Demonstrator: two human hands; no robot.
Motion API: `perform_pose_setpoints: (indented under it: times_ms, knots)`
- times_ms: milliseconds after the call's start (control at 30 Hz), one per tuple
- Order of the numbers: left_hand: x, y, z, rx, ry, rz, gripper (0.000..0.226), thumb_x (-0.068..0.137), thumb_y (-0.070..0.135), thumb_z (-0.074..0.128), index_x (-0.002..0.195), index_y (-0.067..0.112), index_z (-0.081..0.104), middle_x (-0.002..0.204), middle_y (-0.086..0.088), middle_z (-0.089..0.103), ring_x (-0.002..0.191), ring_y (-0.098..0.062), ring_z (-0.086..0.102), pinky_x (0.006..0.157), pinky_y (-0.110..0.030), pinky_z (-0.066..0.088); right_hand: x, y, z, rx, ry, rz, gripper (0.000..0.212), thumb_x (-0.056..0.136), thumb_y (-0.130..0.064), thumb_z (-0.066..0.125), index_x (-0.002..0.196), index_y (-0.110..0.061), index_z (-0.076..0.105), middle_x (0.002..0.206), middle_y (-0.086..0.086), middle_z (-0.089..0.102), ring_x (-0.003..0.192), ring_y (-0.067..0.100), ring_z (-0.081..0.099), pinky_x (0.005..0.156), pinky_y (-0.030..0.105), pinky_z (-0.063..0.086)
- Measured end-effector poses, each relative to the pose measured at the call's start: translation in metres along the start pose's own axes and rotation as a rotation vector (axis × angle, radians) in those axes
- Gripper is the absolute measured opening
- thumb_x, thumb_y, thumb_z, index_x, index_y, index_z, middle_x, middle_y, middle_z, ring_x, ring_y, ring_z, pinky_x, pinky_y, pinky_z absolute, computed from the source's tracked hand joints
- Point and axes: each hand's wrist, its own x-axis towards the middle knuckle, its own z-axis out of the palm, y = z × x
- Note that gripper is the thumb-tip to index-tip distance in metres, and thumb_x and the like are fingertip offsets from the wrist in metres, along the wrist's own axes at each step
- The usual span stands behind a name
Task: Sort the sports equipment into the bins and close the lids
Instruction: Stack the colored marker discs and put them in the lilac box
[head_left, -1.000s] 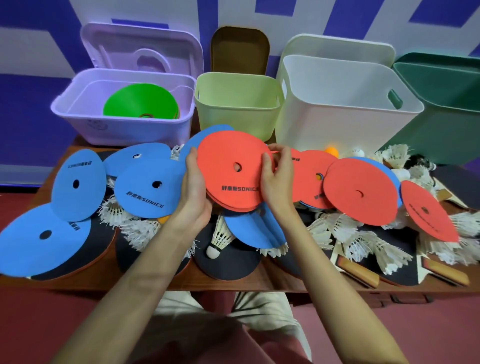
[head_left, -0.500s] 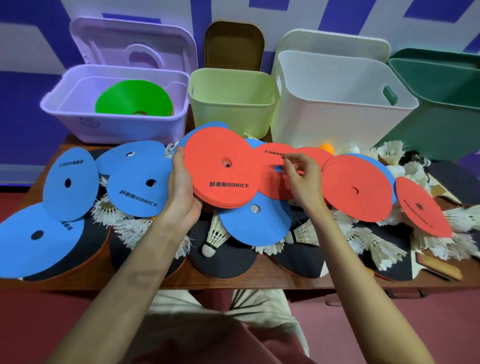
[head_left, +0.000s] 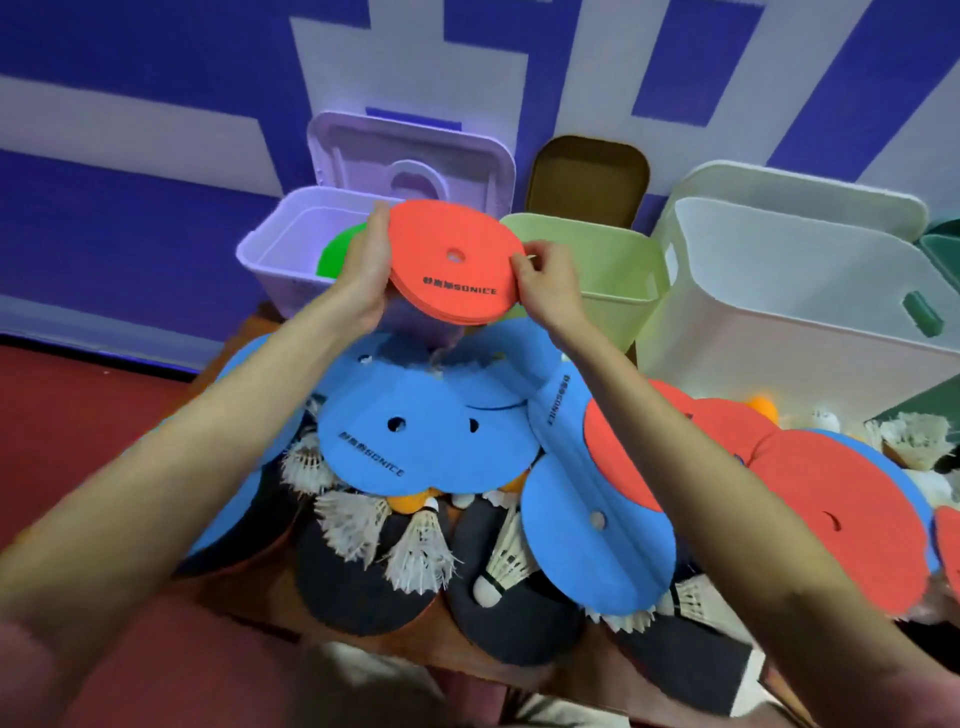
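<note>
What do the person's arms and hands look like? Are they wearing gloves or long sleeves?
No gloves and no long sleeves. Both forearms are bare all the way up to the bottom edge of the picture. The left hand and the right hand are bare too, with no rings, watch or bracelet that I can see. The fingernails look short and plain. Any clothing higher up the arms is out of view.

Red-orange disc stack (head_left: 454, 262), black SONICE lettering, at 12 o'clock of the pile. Lilac bin (head_left: 270, 260) at 11, green disc (head_left: 332, 257) inside. Pale green bin (head_left: 608, 270) at 1, brown lid (head_left: 587, 176) behind it. White bin (head_left: 789, 291) at 2; dark green bin (head_left: 940, 244) at 3. Blue discs (head_left: 415, 441) centre, black lettering. Red discs (head_left: 841, 514) at 4. White shuttlecocks (head_left: 421, 556), black paddles (head_left: 358, 592) at 6. Orange ball (head_left: 761, 408). Wall (head_left: 156, 104) purple-and-white blocks.
</note>
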Motion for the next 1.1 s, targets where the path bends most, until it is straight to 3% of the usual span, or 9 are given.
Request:
perform_pose_setpoints:
  times_ms: [133,200,300,400,500,633,800,967,1100]
  knots:
    - [0.085,0.012,-0.031,0.394,-0.001,0.092,0.022,0.09,0.015,0.047,0.069,0.016,0.053,0.06,-0.001,0.051,0.06,-0.018,0.047,0.057,-0.028,0.037,0.061,-0.017,0.04,-0.127,-0.029,-0.009,0.023,0.089,-0.005,0.047,0.068,-0.001,0.056,0.07,0.021,0.049,0.073,0.017,0.037,0.064,0.035,0.031]
    - [0.12,0.01,-0.045,0.686,0.047,0.143,0.016,0.083,0.017,0.051,0.074,0.007,0.061,0.071,-0.016,0.061,0.071,-0.028,0.058,0.063,-0.035,0.043,0.078,-0.024,0.057,-0.221,-0.092,-0.016,0.028,0.086,-0.002,0.046,0.059,-0.009,0.043,0.07,0.023,0.04,0.079,0.019,0.025,0.063,0.036,0.029]
    - [0.153,0.001,-0.06,0.94,0.099,0.181,0.026,0.087,0.01,0.055,0.106,-0.002,0.067,0.107,-0.028,0.066,0.103,-0.038,0.062,0.084,-0.041,0.046,0.09,-0.033,0.08,-0.34,-0.213,0.001,0.027,0.087,-0.001,0.046,0.061,-0.008,0.048,0.08,0.03,0.051,0.074,0.033,0.04,0.07,0.039,0.036]
    - [0.175,-0.014,-0.07,1.023,0.115,0.106,0.03,0.088,0.014,0.056,0.107,-0.009,0.062,0.115,-0.03,0.062,0.108,-0.04,0.059,0.086,-0.044,0.045,0.096,-0.031,0.099,-0.41,-0.268,0.0,0.038,0.087,0.001,0.046,0.055,-0.014,0.031,0.081,0.022,0.048,0.076,0.027,0.043,0.076,0.04,0.042]
    - [0.182,-0.025,-0.076,1.066,0.127,0.065,0.02,0.086,0.013,0.055,0.097,-0.003,0.06,0.114,-0.029,0.061,0.107,-0.039,0.058,0.082,-0.042,0.045,0.096,-0.025,0.108,-0.482,-0.317,-0.026,0.029,0.089,-0.002,0.046,0.063,-0.01,0.034,0.105,0.03,0.06,0.098,0.038,0.057,0.081,0.039,0.042]
    - [0.174,-0.026,-0.073,1.113,0.109,0.116,0.004,0.088,0.012,0.055,0.089,0.011,0.059,0.113,-0.022,0.059,0.117,-0.036,0.053,0.086,-0.037,0.042,0.093,-0.021,0.095,-0.543,-0.315,-0.111,0.012,0.086,-0.007,0.048,0.074,-0.006,0.047,0.109,0.025,0.061,0.104,0.04,0.056,0.08,0.038,0.044]
    - [0.128,-0.023,-0.044,0.976,0.048,0.37,0.033,0.084,0.01,0.057,0.117,0.007,0.064,0.12,-0.011,0.066,0.112,-0.027,0.059,0.097,-0.032,0.042,0.063,-0.014,0.042,-0.459,-0.252,-0.191,0.032,0.087,-0.011,0.055,0.114,0.003,0.059,0.111,0.021,0.063,0.103,0.035,0.058,0.088,0.036,0.044]
    - [0.035,-0.024,0.011,0.595,0.004,0.619,0.026,0.081,0.002,0.055,0.104,0.006,0.066,0.099,-0.005,0.07,0.087,-0.013,0.064,0.085,-0.025,0.047,-0.011,0.013,-0.034,-0.36,-0.152,-0.178,0.028,0.087,-0.009,0.059,0.113,0.0,0.06,0.108,0.017,0.063,0.093,0.027,0.061,0.083,0.03,0.042]
    - [-0.025,-0.046,0.056,0.464,-0.15,0.596,0.019,0.08,0.007,0.058,0.097,0.012,0.066,0.085,0.0,0.067,0.071,-0.005,0.06,0.068,-0.021,0.049,-0.068,0.047,-0.097,-0.329,-0.096,-0.044,0.027,0.086,-0.006,0.06,0.112,0.002,0.061,0.103,0.018,0.065,0.092,0.03,0.062,0.083,0.037,0.047]
